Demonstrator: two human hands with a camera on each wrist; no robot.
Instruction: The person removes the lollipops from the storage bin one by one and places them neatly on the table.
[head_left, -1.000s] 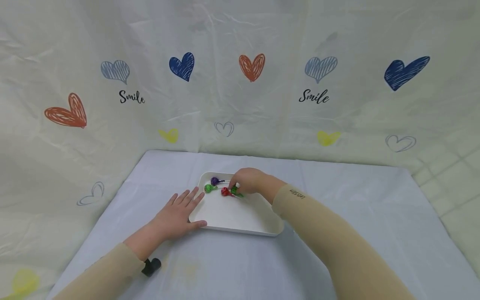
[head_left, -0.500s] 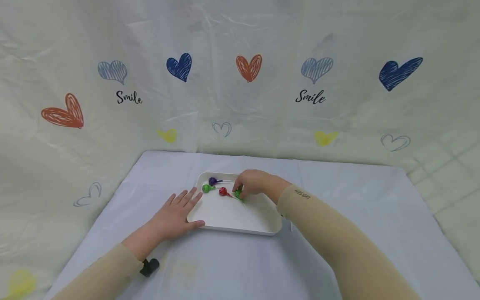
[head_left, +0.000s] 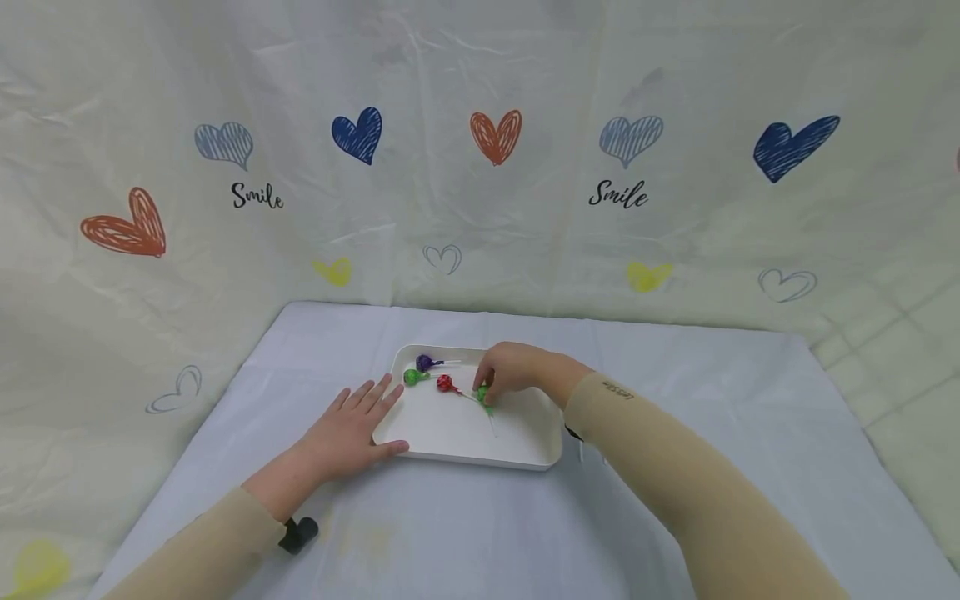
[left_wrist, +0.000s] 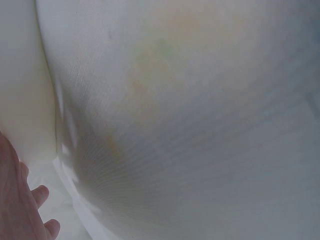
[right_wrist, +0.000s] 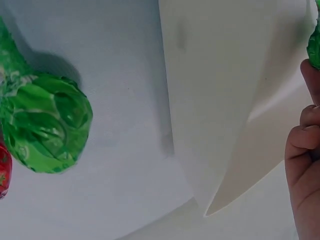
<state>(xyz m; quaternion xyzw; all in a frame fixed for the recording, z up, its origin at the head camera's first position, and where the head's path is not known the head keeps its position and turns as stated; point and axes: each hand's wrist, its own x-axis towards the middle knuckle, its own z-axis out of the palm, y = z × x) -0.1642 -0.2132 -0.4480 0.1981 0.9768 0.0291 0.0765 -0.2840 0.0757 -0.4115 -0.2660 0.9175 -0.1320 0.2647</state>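
Currently, a left hand [head_left: 348, 433] lies spread across the left edge of the tray [head_left: 465, 459], while a right hand [head_left: 512, 367] pinches a green lollipop [head_left: 483, 396].
Only the right wrist view shows another green head [right_wrist: 50, 125] and a red head [right_wrist: 4, 172] on the bench [right_wrist: 125, 125], beyond the tray's right edge. Glossy, crinkled wrapping covers them; the tray is white, round-cornered. The pinched lollipop sits beneath the right fingertips; red [head_left: 445, 382], lime [head_left: 411, 377] and purple lollipops [head_left: 424, 363] lie toward the far-left corner.
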